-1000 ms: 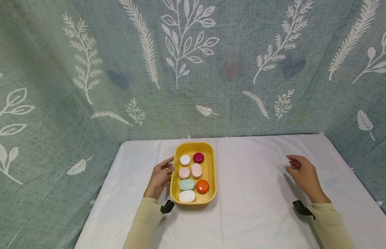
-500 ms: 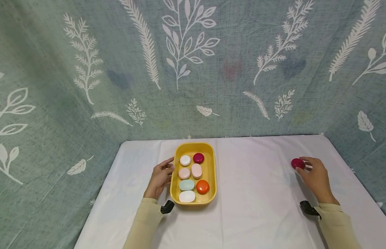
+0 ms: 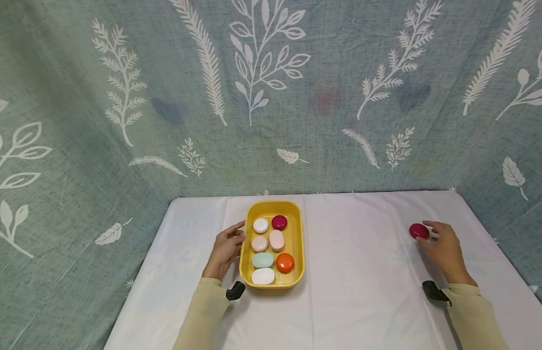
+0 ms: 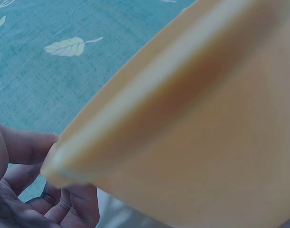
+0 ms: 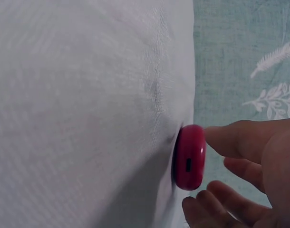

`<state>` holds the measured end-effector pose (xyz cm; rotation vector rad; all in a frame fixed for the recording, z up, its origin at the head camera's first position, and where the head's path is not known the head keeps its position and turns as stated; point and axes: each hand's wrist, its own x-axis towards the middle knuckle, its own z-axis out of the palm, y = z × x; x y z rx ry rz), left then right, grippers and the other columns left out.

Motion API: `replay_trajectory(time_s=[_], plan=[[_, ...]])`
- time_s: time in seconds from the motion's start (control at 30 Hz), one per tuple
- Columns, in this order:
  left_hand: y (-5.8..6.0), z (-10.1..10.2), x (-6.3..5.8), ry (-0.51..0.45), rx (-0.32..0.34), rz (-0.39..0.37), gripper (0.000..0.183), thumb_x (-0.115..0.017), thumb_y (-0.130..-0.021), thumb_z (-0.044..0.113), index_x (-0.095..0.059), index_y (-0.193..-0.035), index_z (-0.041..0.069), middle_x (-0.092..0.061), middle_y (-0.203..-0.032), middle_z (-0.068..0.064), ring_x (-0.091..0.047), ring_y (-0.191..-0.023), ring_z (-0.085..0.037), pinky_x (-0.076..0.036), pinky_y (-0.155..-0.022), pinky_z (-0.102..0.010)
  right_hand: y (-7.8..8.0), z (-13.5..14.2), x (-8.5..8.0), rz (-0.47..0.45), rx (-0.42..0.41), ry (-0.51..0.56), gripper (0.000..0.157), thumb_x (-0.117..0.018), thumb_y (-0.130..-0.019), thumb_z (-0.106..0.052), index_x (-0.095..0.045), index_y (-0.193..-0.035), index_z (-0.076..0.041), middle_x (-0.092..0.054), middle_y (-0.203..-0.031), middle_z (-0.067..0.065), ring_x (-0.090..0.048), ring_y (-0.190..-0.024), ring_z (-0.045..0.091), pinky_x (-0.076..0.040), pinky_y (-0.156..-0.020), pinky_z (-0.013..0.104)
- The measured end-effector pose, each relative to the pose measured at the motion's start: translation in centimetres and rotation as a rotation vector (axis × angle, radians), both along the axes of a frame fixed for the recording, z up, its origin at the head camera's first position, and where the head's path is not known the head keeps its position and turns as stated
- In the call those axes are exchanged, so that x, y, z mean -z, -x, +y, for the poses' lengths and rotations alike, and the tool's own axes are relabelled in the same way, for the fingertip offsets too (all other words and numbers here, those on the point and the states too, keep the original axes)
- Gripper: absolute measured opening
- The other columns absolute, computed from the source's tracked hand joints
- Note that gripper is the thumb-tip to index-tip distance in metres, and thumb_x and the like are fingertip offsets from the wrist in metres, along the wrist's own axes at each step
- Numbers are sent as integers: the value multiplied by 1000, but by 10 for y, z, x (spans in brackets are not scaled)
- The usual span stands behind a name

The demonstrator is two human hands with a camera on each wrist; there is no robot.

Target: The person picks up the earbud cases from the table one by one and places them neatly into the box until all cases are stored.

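Note:
A glossy dark red, rounded case (image 3: 419, 231) rests on the white cloth at the right; a small dark slot shows in its side in the right wrist view. Beside it is my right hand (image 3: 443, 249), with one fingertip right at the case (image 5: 190, 157) and the other fingers spread apart from it. On the left, my left hand (image 3: 224, 253) pinches the left rim of a yellow tray (image 3: 301, 233). Close up, the left wrist view has the fingers of this hand (image 4: 45, 185) above and below the tray's edge.
Inside the tray lie several small rounded pieces: white, pale pink, mint, an orange one (image 3: 285, 263) and a dark red one (image 3: 279, 222). The white-covered table (image 3: 354, 291) ends at a green leaf-patterned curtain (image 3: 271, 146) at the back and sides.
My right hand has moved right from its spot a second ago, and the dark red case, then mostly hidden under the fingers, now lies in plain sight. The left hand and tray stay put.

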<state>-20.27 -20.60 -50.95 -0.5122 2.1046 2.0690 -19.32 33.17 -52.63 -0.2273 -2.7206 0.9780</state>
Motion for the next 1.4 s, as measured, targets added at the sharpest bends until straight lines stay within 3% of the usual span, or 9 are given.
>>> replay_trajectory(time_s=[0.3, 0.8, 1.0, 1.4], plan=[[2, 0, 2, -9, -6, -2, 45, -59, -106, 4, -60, -151, 12, -56, -117, -11, -60, -78, -16, -55, -65, -25, 5, -1, 4, -49, -51, -21, 56, -71, -91, 10, -47, -141, 20, -43, -136, 45, -48, -120, 60, -46, -100, 72], [1, 0, 0, -24, 5, -2, 45, -59, -106, 4, -60, -151, 11, -56, -117, -11, -59, -77, -14, -53, -64, -24, 13, -10, 6, -53, -143, -72, 51, -78, -87, 8, -56, -131, 19, -50, -127, 42, -53, -112, 58, -49, -95, 73], [0, 0, 0, -23, 4, 4, 45, -59, -106, 3, -60, -150, 11, -56, -115, -10, -59, -76, -14, -53, -63, -24, 12, -31, 1, -41, -222, -42, 51, -79, -87, 8, -57, -132, 18, -52, -128, 40, -57, -111, 56, -51, -96, 69], [-1, 0, -1, -18, 1, 2, 45, -60, -106, 5, -60, -151, 12, -56, -116, -9, -58, -76, -13, -52, -63, -23, 15, -92, -26, 79, -425, 16, 48, -83, -82, 14, -65, -126, 14, -61, -124, 31, -64, -111, 46, -56, -94, 60]])
